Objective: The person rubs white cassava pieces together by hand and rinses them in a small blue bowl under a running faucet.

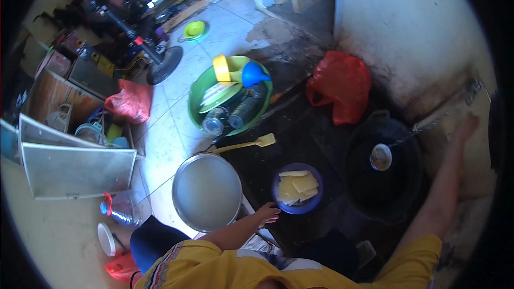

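Note:
My left hand [268,214] is beside the rim of a purple bowl [297,210]; whether it touches the rim is unclear. Flat pale yellow pieces [297,186] lie in the bowl. On the right, my right arm reaches out to the wall, and my right hand [467,125] is near a metal tap [473,88]; its fingers are too blurred to read. A thin stream runs from a pipe end [419,125] towards a small white cup [380,157] inside a large dark tub [383,204]. A round metal tray [207,192] lies left of my left hand.
Ahead, a green basin [192,102] holds jars, plates and a blue funnel [254,74]. A yellow spatula [263,140] lies before it. A red plastic bag [341,84] stands by the wall. To the left are a fan stand [166,64], an open cabinet [80,172] and a clear plastic bottle [127,208].

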Available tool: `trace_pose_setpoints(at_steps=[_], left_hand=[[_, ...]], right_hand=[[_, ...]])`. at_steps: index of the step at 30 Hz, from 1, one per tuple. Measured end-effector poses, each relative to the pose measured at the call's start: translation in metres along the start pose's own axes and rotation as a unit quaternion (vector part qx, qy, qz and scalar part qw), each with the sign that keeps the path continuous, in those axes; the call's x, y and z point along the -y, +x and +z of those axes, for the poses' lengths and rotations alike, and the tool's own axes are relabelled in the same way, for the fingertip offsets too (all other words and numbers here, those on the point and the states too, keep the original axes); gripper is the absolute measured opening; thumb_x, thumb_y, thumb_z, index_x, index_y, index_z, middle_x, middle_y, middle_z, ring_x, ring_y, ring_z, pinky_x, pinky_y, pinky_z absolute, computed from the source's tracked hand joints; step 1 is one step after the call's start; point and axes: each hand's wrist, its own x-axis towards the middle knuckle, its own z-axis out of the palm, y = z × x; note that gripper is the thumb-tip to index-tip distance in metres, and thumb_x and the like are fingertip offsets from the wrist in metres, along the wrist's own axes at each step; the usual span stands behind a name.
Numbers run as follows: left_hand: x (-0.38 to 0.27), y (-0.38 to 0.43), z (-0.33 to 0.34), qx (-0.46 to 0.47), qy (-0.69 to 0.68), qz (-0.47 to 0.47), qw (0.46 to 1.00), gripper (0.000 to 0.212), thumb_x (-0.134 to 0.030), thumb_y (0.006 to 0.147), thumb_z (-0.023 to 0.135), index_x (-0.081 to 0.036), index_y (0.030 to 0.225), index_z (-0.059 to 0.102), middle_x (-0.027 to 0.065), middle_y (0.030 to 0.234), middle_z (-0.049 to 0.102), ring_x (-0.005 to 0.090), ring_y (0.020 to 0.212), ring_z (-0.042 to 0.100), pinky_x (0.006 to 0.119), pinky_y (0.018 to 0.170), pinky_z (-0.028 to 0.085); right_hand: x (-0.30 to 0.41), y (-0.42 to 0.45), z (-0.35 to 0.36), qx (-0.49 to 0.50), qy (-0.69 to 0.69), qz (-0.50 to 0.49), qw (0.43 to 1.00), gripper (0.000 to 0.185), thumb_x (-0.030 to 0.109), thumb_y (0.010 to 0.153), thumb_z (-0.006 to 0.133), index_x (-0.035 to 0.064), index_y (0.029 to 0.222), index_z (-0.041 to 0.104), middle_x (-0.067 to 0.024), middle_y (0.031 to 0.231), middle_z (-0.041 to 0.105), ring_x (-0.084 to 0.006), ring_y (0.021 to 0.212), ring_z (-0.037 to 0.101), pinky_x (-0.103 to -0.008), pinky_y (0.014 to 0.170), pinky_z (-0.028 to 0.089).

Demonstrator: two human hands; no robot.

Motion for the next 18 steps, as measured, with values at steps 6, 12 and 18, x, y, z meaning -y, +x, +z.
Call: trace_pose_setpoints(at_steps=[6, 12, 18], left_hand=[[0.013, -0.031, -0.008, -0.007, -0.010, -0.026, 1.000, 0.060, -0.017, 0.079, 0.059, -0.013, 0.131, 0.030, 0.0088, 0.114, 0.049, 0.0218, 0.097, 0.053, 0.037, 0.085, 0.044], [0.016, -0.037, -0.010, -0.024, 0.011, -0.035, 0.999, 0.059, -0.016, 0.082, 0.056, -0.010, 0.132, 0.027, 0.0103, 0.118, 0.047, 0.0240, 0.103, 0.052, 0.035, 0.088, 0.043], [0.005, -0.028, -0.002, -0.024, -0.025, -0.033, 0.999, 0.058, -0.016, 0.083, 0.054, -0.008, 0.133, 0.025, 0.0105, 0.115, 0.048, 0.0252, 0.102, 0.052, 0.037, 0.086, 0.044]], right_hand=[[-0.046, -0.086, 0.128, 0.067, 0.275, 0.152, 0.947, 0.017, 0.025, 0.086, 0.053, 0.0087, 0.083, 0.055, -0.0040, 0.073, 0.057, -0.0159, 0.067, 0.056, -0.0261, 0.061, 0.047], [-0.009, -0.091, 0.125, -0.041, 0.177, 0.192, 0.965, 0.026, 0.031, 0.087, 0.052, 0.0098, 0.074, 0.047, -0.0012, 0.058, 0.047, -0.0112, 0.045, 0.038, -0.0250, 0.041, 0.034], [0.004, -0.094, 0.134, -0.064, 0.238, 0.131, 0.960, 0.012, 0.016, 0.085, 0.048, 0.0084, 0.076, 0.047, -0.0041, 0.066, 0.050, -0.0115, 0.045, 0.037, -0.0243, 0.040, 0.032]])
